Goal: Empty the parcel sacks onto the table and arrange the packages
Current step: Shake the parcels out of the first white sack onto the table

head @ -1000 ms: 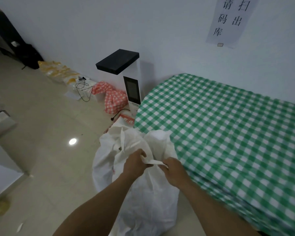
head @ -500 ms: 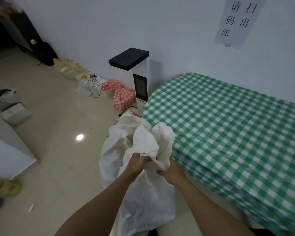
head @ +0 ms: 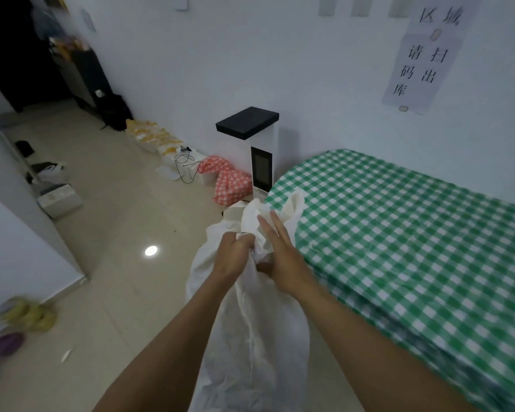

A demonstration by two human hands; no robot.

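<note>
We log the table [head: 399, 248] to the right of the grip. The sack [head: 250, 337] is upright just beside its edge, mouth uppermost. Left hand [head: 235, 254] clenches the bunched neck. Right hand [head: 280, 257], nearer the table, lays straight fingers on it.

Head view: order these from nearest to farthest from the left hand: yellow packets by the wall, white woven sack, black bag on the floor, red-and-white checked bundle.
1. White woven sack: gripped by the left hand.
2. Red-and-white checked bundle: low, just beyond the sack.
3. Yellow packets: further back, to the left.
4. Black bag: farthest, at the far left.
</note>
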